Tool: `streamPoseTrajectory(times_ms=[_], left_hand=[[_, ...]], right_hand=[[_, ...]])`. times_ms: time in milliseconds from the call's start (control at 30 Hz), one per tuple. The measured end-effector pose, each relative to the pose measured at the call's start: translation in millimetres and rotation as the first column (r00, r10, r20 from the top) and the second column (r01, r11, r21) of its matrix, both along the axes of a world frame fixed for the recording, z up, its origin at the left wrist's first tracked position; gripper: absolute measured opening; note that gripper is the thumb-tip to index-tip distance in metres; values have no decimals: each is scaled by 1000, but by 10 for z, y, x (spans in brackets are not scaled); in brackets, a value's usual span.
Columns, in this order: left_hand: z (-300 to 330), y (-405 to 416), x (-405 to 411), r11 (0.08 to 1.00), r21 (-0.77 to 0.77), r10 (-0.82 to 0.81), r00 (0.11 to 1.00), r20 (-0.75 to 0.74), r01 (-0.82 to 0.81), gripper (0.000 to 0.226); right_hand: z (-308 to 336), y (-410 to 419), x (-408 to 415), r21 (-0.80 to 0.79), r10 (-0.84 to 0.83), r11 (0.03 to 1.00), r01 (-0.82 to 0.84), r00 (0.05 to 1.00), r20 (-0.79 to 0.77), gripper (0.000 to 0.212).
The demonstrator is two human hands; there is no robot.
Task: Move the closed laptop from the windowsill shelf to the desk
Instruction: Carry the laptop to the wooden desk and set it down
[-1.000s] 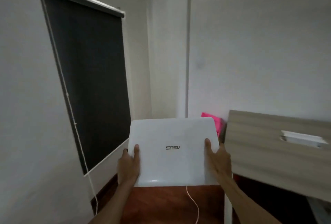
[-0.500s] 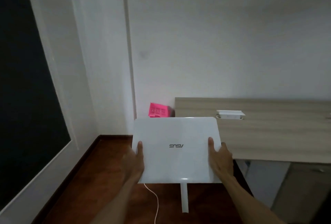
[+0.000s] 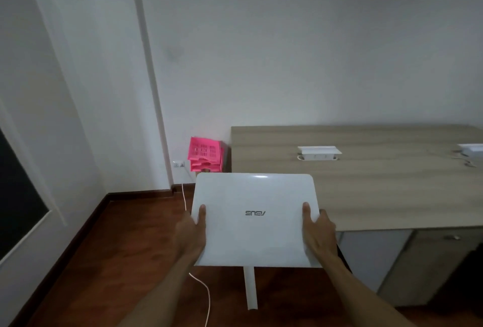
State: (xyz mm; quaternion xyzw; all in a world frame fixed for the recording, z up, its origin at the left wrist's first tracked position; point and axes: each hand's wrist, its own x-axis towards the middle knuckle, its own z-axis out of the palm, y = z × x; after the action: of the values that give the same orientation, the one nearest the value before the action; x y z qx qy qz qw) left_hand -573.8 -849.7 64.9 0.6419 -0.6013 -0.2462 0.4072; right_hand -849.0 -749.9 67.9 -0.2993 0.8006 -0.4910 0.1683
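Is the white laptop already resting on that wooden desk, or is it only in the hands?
Cannot tell. In the head view the laptop overlaps the desk corner, hiding any contact; both hands grip its sides.

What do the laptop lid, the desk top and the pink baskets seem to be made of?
Laptop lid: probably glossy white plastic; a light glare shows near its far edge.
Desk top: pale wood or wood-look laminate, matte; grain lines run along it.
Baskets: likely bright pink moulded plastic, with a slotted grid wall.
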Motion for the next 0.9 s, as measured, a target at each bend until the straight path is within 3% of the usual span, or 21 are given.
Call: streamPoseTrajectory(times_ms=[300,533,833,900], left_hand=[[-462,-1312,-1018,991,99,75,993,95,-85,80],[-811,-2142,-1482,975,203,68,988,139,-96,75],[-1523,-3277,-1753,942,320,43,982,184,-101,81],[-1711,-3494,-1781,922,363,48,972,230,-132,87]], right_hand=[[-299,-1436,-1046,161,47,986,-36,997,-62,63],[-744,-2278,-1514,205,19,978,-38,995,95,63],[-1312,-3354,-1860,313,44,947,-73,994,97,45],[-1468,-3547,-1935,338,49,937,-87,992,120,52]])
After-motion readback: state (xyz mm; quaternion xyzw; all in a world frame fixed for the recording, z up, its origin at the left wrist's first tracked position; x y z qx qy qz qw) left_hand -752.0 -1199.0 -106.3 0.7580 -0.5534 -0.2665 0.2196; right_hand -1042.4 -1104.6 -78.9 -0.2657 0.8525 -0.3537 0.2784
